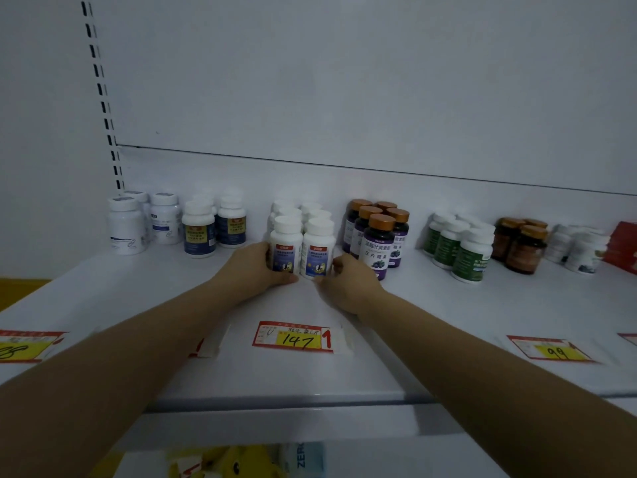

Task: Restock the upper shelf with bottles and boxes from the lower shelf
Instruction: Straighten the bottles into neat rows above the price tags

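Observation:
Two white bottles with blue labels stand side by side at the front of a white-capped group on the upper shelf (344,367). My left hand (256,267) grips the left front bottle (285,244) from its left side, thumb at its base. My right hand (346,282) grips the right front bottle (316,248) from its right side. Both bottles stand upright on the shelf. Behind them are several more identical white bottles (296,210).
Along the shelf stand further bottle groups: white ones at far left (127,225), navy-labelled (199,232), purple with copper caps (377,241), green-labelled (472,253), brown (525,248), white (579,246). A red box (625,246) sits at right. Price tags (294,338) line the front. Yellow packaging (238,462) lies below.

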Motion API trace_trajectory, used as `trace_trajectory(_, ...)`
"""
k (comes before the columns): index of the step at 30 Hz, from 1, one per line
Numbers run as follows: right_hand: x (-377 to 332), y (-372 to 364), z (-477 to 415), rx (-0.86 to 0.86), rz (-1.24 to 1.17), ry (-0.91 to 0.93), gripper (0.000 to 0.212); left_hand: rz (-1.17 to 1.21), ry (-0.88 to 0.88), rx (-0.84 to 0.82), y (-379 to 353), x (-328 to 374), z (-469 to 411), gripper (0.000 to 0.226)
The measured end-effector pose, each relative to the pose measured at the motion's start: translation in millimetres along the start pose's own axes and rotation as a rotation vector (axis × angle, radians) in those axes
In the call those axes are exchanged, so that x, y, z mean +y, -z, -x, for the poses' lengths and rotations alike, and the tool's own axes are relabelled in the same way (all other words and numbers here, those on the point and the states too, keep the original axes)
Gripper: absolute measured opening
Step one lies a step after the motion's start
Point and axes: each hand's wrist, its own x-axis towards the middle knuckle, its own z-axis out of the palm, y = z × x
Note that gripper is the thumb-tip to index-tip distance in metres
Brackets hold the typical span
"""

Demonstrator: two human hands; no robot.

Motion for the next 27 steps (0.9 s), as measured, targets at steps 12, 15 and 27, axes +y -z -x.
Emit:
trace_trajectory(12,8.6,-1.3,-14.1,-0.053,-0.19,0.003,0.055,-0.026,0.031,0.034,-1.7,10.3,5.8,0.054)
trace_trajectory(15,2.3,2.3,-20.2,-0.123,-0.261,-0.018,0.078,-0.033,0.065,0.017,-0.8,6.3,3.2,0.067)
trace_trajectory(27,-17.4,13.1,-17.4,-0.277,-0.038,0.08,0.058,0.061,-0.008,-0.014,2.2,4.1,4.2,0.052)
